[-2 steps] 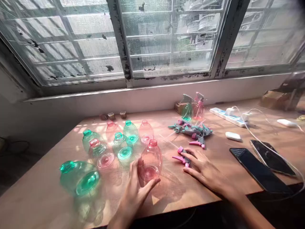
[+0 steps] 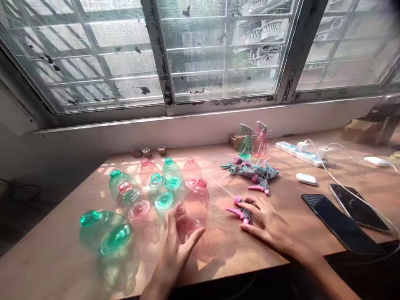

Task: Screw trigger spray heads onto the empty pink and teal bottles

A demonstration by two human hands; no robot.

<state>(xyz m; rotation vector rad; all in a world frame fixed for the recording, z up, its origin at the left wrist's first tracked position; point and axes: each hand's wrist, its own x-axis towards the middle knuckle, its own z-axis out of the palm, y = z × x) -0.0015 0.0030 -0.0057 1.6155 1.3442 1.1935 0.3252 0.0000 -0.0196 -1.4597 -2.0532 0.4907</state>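
A clear pink plastic bottle (image 2: 195, 206), capless and tilted with its neck to the right, is in my left hand (image 2: 178, 235). The thumb and fingers curve around its lower part. My right hand (image 2: 265, 218) has its fingers closed on a pink and grey trigger spray head (image 2: 242, 210), which lies on the table with its thin tube pointing up and left. Just behind it is a pile of grey, teal and pink spray heads (image 2: 253, 168). To the left stand several capless green and pink bottles, among them a green bottle (image 2: 162, 193) and a pink bottle (image 2: 191, 170).
A large green bottle (image 2: 106, 233) is at the left front of the wooden table (image 2: 62, 246). Two assembled spray bottles stand by the wall, the green one (image 2: 246, 146) on the left. A power strip (image 2: 300, 154), white case (image 2: 306, 179), cables and two phones, one black (image 2: 337, 223), occupy the right.
The pink bottle has shifted left and tipped, its neck leaning right, along with my left hand. The spray head under my right hand has moved very slightly.
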